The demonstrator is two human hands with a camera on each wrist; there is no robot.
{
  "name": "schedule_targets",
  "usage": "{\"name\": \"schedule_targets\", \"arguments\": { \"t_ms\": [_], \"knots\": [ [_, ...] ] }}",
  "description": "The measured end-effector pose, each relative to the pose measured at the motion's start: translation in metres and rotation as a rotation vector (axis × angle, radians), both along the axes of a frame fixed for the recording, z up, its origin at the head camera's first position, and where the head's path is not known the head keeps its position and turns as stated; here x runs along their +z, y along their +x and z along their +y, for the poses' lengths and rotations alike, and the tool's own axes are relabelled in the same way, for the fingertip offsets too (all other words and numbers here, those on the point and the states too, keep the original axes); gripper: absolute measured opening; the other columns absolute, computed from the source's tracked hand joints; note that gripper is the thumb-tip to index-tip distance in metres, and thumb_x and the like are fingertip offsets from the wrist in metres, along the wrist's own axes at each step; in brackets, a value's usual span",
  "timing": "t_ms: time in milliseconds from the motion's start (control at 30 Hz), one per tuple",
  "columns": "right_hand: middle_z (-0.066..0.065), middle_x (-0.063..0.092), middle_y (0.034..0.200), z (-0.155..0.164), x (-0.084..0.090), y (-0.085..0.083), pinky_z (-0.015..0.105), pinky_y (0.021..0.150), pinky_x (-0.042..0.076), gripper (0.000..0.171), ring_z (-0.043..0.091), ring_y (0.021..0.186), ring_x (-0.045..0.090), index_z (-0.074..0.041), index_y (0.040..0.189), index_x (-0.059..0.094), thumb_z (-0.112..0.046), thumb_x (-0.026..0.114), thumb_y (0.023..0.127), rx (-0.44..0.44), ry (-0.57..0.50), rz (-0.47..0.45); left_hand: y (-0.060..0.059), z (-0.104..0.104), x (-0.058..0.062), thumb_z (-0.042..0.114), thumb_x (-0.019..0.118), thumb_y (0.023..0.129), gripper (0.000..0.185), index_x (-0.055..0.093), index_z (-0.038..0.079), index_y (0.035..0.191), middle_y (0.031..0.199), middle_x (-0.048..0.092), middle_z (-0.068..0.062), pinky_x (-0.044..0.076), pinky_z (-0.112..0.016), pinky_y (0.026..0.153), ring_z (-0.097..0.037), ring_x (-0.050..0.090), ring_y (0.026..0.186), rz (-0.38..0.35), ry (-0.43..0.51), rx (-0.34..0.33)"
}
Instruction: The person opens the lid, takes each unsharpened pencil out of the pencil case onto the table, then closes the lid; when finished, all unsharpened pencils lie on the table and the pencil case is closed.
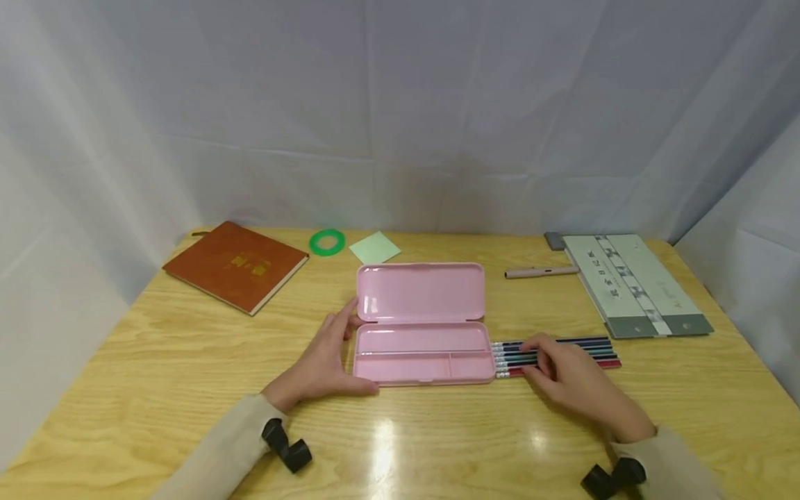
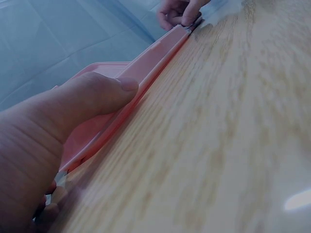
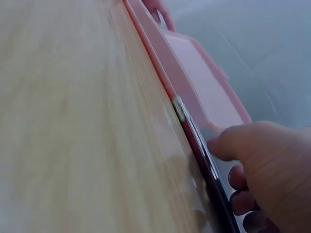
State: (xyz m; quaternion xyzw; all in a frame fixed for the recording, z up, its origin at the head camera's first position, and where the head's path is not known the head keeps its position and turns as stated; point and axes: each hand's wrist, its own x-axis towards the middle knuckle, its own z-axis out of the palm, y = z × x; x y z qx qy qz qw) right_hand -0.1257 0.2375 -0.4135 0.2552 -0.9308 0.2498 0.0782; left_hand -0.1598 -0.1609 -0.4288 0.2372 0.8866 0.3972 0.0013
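A pink pencil case (image 1: 425, 292) lies open on the table, its lid tipped back and its divided tray bare. My left hand (image 1: 319, 357) holds the case's left end, the thumb along the front wall and the fingers by the hinge side. That thumb (image 2: 104, 92) presses the rim in the left wrist view. Against the case's right end lies a row of several pencils (image 1: 590, 345), dark ones and a red one, erasers toward the case. My right hand (image 1: 571, 378) bends over them, thumb at the front and index finger at the back of the row. The right wrist view shows curled fingers beside the pencils (image 3: 206, 167).
At the back left lie a brown notebook (image 1: 237, 267), a green tape ring (image 1: 327, 242) and pale green sticky notes (image 1: 375, 248). To the right are a pen (image 1: 540, 272), a grey-green notebook (image 1: 634, 285) and a small grey block (image 1: 553, 241). A white curtain (image 1: 425, 118) hangs behind.
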Motion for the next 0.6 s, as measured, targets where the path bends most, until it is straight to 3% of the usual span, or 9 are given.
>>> {"name": "schedule_targets", "arguments": {
  "t_ms": [200,433,600],
  "knots": [
    [-0.017,0.04,0.061,-0.038,0.007,-0.016,0.018,0.051,0.034,0.015,-0.004,0.052,0.034,-0.014,0.102,0.063,-0.014,0.068,0.088,0.063,-0.002,-0.018,0.0,0.0,0.0,0.042,0.093,0.049,0.136,0.012,0.013,0.155,0.124,0.05,-0.002,0.041,-0.037,0.09,-0.015,0.04,0.103,-0.011,-0.001,-0.003],
    [-0.009,0.053,0.08,-0.082,0.007,-0.033,0.021,0.064,0.043,0.013,0.004,0.071,0.046,-0.015,0.096,0.066,-0.022,0.07,0.087,0.157,0.039,0.051,0.001,-0.001,0.001,0.044,0.093,0.049,0.138,0.01,0.014,0.155,0.125,0.05,-0.001,0.041,-0.038,0.09,-0.016,0.04,0.103,-0.026,0.003,-0.002],
    [-0.009,0.056,0.084,-0.095,0.008,-0.038,0.022,0.069,0.044,0.017,0.006,0.078,0.047,-0.016,0.095,0.066,-0.031,0.069,0.088,0.205,0.09,0.01,0.0,-0.001,0.003,0.045,0.093,0.049,0.138,0.01,0.015,0.155,0.126,0.049,-0.001,0.042,-0.039,0.091,-0.016,0.041,0.104,-0.035,-0.001,0.002]
  ]
}}
